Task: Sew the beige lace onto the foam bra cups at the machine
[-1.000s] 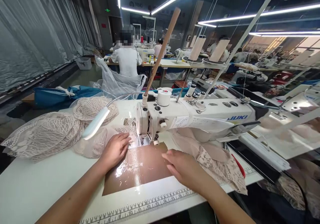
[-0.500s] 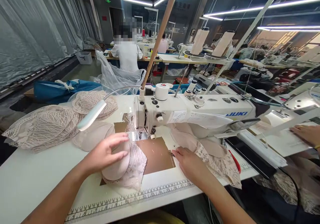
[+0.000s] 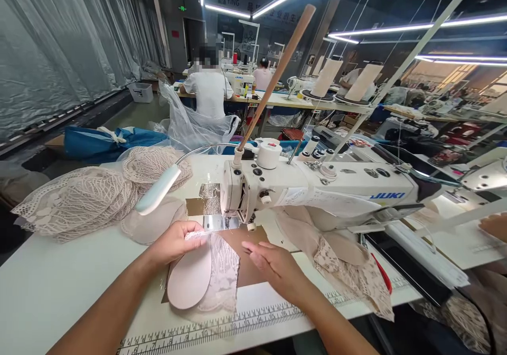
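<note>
My left hand (image 3: 180, 243) pinches the top edge of a pale bra cup (image 3: 189, 281) with a lace wing (image 3: 225, 273) joined to its right side. The cup lies in front of the needle area of a white sewing machine (image 3: 273, 183). To the right of the lace, over a brown plate (image 3: 253, 265) on the table, is my right hand (image 3: 273, 268). Its thumb and forefinger are pressed together and point left at the lace; a small thing may be between them, but I cannot make it out.
Stacked lace cups (image 3: 79, 202) lie on the left, below a lamp (image 3: 158, 190) on a bent neck. More beige lace pieces (image 3: 340, 254) lie under the machine arm. A printed ruler (image 3: 198, 331) runs along the table's front edge. A co-worker (image 3: 209, 88) sits ahead.
My left hand has gone from spread fingers over the cup to pinching its top edge. My right hand has moved left, towards the lace. The view has shifted slightly.
</note>
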The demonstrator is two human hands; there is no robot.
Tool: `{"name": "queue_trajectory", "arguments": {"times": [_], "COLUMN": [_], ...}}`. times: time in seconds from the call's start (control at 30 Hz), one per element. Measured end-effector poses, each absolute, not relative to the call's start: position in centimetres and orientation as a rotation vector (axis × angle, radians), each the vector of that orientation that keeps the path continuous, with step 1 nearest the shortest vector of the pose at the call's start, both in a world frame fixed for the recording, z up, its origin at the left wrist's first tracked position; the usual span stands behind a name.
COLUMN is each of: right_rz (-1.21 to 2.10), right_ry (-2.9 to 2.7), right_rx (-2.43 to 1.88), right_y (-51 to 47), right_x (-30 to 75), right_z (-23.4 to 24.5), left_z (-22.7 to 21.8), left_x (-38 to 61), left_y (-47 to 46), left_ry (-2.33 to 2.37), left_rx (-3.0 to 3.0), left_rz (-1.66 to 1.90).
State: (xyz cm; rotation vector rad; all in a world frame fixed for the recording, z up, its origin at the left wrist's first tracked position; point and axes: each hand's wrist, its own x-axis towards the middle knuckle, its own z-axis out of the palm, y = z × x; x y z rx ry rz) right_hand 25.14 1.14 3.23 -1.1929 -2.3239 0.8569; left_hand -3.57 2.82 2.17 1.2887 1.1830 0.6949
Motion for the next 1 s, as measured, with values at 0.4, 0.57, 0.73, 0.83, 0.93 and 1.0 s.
{"name": "queue_trajectory", "arguments": {"times": [0.4,0.57,0.73,0.83,0.93,1.0], "right_rz": [1.06,1.109,1.159,1.19,1.227,1.286], "right_ry": [-2.179,-2.168,-2.104,-2.057,-1.98,-1.894], "right_rx": [-0.975,-0.971,-0.958,-0.958,-0.96,-0.969], "right_y": [3.5,3.1,2.8,2.7,2.9,3.2], "right_x": [19.8,19.2,18.8,18.7,18.8,19.1], "right_z": [3.2,3.1,3.0,2.7,2.1,1.6], "left_z": [2.3,1.6,1.6,1.5,1.7,1.9], "left_x": [-2.7,-2.3,-1.8,-1.6,-1.5,-1.5], "left_y": [2.3,2.4,2.1,2.0,2.0,2.0], "left_ry": [0.925,0.87,0.847,0.838,0.836,0.838], "left_rx": [1.367,1.364,1.342,1.32,1.307,1.303], "left_rz": [0.604,0.571,0.571,0.554,0.55,0.553]}}
